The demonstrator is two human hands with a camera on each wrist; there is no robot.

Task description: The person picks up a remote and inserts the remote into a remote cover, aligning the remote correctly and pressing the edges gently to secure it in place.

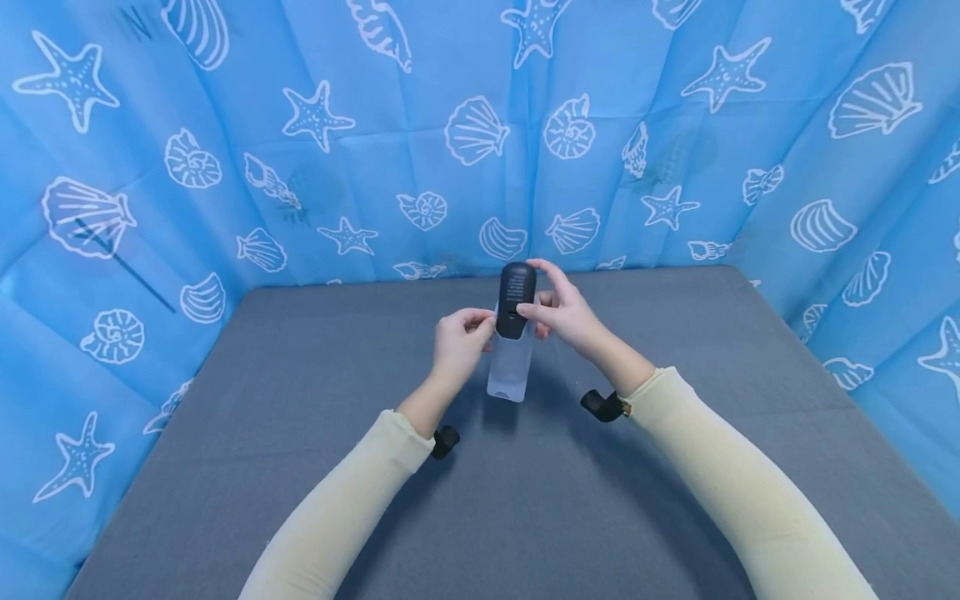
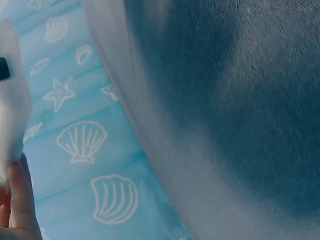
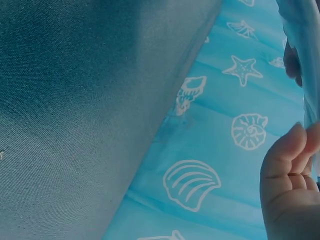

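Note:
A black remote control, its labelled back showing, stands upright with its lower part inside a translucent white sleeve. Both are held up over the table in the head view. My left hand pinches the sleeve's left edge between thumb and fingers. On the other side my right hand grips the remote, thumb on its back and index finger at its top end. At the left edge of the left wrist view, the pale sleeve rises above my fingers. The right wrist view shows the sleeve partly cut off.
A grey cloth-covered table lies below the hands. Behind it and along both sides hangs a blue curtain with white shells and starfish. Black wrist cameras stick out near both cuffs.

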